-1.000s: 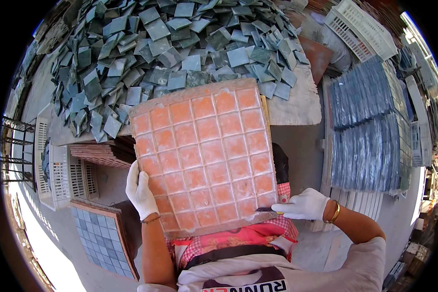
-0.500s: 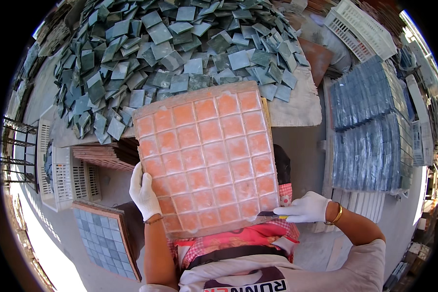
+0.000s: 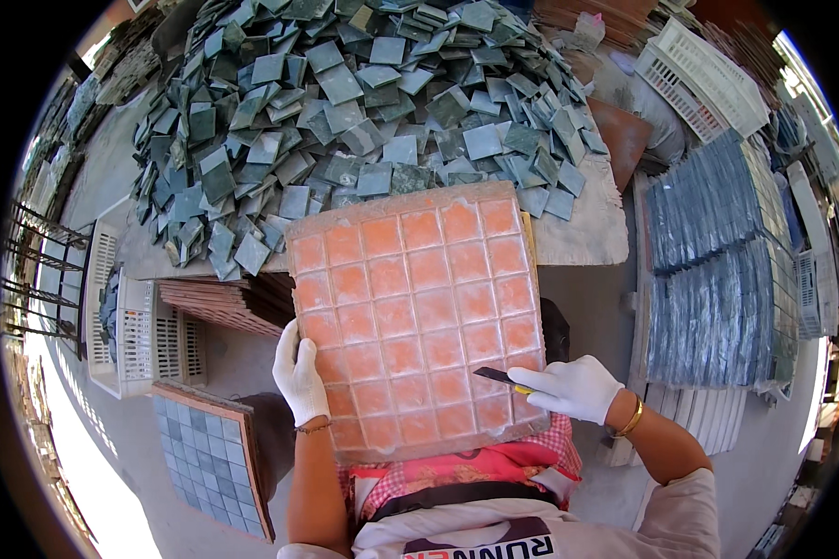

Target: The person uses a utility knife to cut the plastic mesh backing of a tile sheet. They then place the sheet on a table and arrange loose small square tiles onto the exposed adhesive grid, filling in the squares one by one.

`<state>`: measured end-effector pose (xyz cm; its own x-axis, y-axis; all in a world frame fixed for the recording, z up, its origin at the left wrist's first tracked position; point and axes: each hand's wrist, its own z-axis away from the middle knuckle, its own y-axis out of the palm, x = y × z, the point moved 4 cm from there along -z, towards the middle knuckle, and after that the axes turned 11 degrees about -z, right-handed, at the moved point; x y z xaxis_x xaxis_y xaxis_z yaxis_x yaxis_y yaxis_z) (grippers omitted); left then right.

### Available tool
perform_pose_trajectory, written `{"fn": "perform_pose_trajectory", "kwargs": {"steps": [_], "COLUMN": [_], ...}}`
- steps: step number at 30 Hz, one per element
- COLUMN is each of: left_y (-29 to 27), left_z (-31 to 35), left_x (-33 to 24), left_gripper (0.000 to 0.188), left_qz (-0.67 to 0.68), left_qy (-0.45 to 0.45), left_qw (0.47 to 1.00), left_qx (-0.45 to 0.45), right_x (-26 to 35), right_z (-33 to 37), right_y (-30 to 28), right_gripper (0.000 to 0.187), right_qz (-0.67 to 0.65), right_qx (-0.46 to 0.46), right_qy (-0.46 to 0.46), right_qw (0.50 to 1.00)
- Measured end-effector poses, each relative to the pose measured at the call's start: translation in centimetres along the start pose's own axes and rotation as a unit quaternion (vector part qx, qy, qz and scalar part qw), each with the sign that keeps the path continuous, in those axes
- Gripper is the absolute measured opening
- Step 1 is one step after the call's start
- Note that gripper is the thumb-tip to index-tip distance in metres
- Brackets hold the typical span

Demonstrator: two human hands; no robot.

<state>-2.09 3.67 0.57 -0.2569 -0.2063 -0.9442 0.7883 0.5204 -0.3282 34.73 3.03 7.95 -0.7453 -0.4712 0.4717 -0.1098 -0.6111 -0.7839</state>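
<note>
An orange grid mould [image 3: 415, 321], a square sheet of small raised cells, stands tilted in the middle of the view, its lower edge resting on the person's lap over a pink checked cloth [image 3: 494, 466]; the left hand [image 3: 300, 374], in a white glove, clasps the mould's left edge at about eight o'clock, fingers wrapped round the rim; the right hand [image 3: 573, 387], also gloved in white, sits at the mould's lower right corner at about four o'clock, its grip closed on a small knife [image 3: 499, 377] with a dark blade and a yellow handle; the blade tip lies on the face of the mould, pointing toward nine o'clock; a gold bangle [image 3: 632, 419] circles the right wrist.

Beyond the mould's top edge, at twelve o'clock, a large heap of loose green-grey tiles [image 3: 345, 102] covers a pale surface [image 3: 578, 238]; at three o'clock, stacks of blue-grey tile sheets [image 3: 718, 270] lie side by side; at one o'clock a white plastic crate [image 3: 704, 74] sits near the rim of the view; at nine o'clock another white crate [image 3: 135, 326] stands on the floor, with a stack of reddish moulds [image 3: 228, 303] just beside it; at seven o'clock a framed sheet of laid blue-grey tiles [image 3: 210, 456] lies near the left forearm.
</note>
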Motion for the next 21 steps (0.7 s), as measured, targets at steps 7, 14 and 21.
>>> {"fn": "perform_pose_trajectory", "kwargs": {"steps": [7,14,21], "left_y": [0.3,0.1,-0.2], "left_z": [0.2,0.3,0.3], "left_x": [-0.8,-0.9,-0.4], "left_gripper": [0.035,0.034,0.036], "left_qz": [0.045,0.048,0.001], "left_qy": [-0.009,-0.024,-0.008], "left_qw": [0.999,0.999,1.000], "left_qx": [0.009,0.005,0.007], "right_x": [0.8,1.4,3.4], "right_z": [-3.3,-3.0,-7.9], "right_y": [0.5,0.3,-4.6], "right_gripper": [0.049,0.050,0.051], "right_qz": [0.046,-0.008,-0.069], "right_qx": [0.127,0.157,-0.048], "right_qy": [-0.051,-0.038,-0.041], "right_qw": [0.989,0.987,0.996]}}
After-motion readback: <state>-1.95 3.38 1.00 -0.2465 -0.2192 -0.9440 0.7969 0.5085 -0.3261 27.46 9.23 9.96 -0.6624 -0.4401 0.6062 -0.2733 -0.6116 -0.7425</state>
